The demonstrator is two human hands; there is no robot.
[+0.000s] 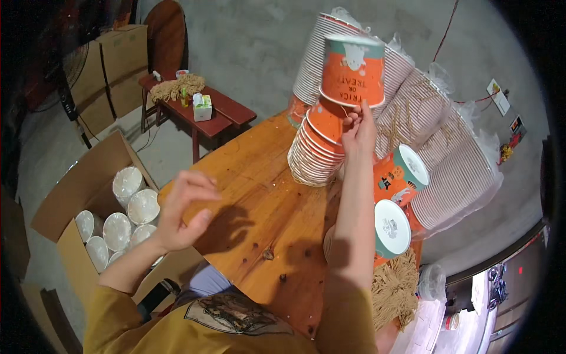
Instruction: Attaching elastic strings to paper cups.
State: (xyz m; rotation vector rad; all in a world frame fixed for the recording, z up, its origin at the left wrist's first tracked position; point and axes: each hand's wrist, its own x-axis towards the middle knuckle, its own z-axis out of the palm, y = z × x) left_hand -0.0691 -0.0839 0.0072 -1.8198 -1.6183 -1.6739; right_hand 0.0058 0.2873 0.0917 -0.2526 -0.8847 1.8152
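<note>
1. The right hand (358, 131) is raised over the desk (253, 194); its fingers pinch the lower edge of an orange paper cup (352, 71) with a green rim, held upside down just above a short stack of orange cups (315, 150); the cup seems lifted off, or nearly set on, this stack, I cannot tell which.
2. The left hand (184, 211) hangs over the desk edge, holding nothing; its fingers are half curled and loosely apart.
3. A cardboard box (76, 194) on the floor at the left already has several cups with white lids (127, 215) standing in it, with some room left; long wrapped stacks of ribbed cups (436, 141) lie behind the hand, so I judge that much work remains.
4. The desk is varnished wood, glossy with dark knots; the cups are smooth printed paper, conical; two more orange cups (398, 194) lie on their sides at the right; a heap of tan twine (394, 289) looks rough and fibrous.
</note>
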